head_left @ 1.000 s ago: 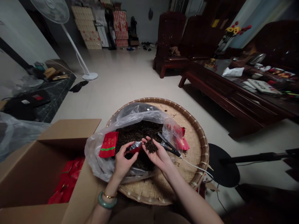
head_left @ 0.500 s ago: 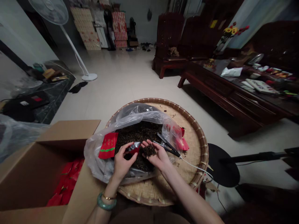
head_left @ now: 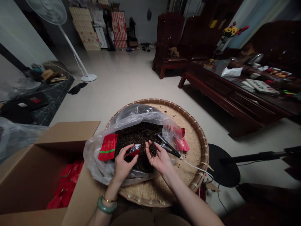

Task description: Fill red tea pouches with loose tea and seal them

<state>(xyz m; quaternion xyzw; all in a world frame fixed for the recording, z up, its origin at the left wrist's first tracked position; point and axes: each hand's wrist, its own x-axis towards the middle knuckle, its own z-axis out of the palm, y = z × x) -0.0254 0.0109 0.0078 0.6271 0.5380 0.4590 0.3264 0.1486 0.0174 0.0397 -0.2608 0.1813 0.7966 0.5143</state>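
Between the thumb and fingers of my left hand (head_left: pixel 122 163) is a small red foil packet (head_left: pixel 134 150), its silver-lined mouth open. Close by on its right, my right hand (head_left: pixel 161 159) is cupped palm up around a small heap of dark dried tea leaves (head_left: pixel 153 151). Both hands are over a large clear plastic bag (head_left: pixel 94 166), spread open with more loose leaves (head_left: pixel 138 131) inside. A flat red packet (head_left: pixel 108 147) with a green stripe lies on the bag's left side. Beside my right fingers rests a black, straightener-like clamp (head_left: pixel 172 151) with a white cord.
A round woven bamboo tray (head_left: pixel 201 138) carries the bag, with more red packets (head_left: pixel 184 142) at its right. Left of it stands an open cardboard box (head_left: pixel 70 133) holding red packets (head_left: pixel 67 185). A black round stand base (head_left: pixel 223 166) is on the right.
My right hand's fingers have curled in more around the tea leaves, and less of the heap shows. My left hand holds the packet in nearly the same place.
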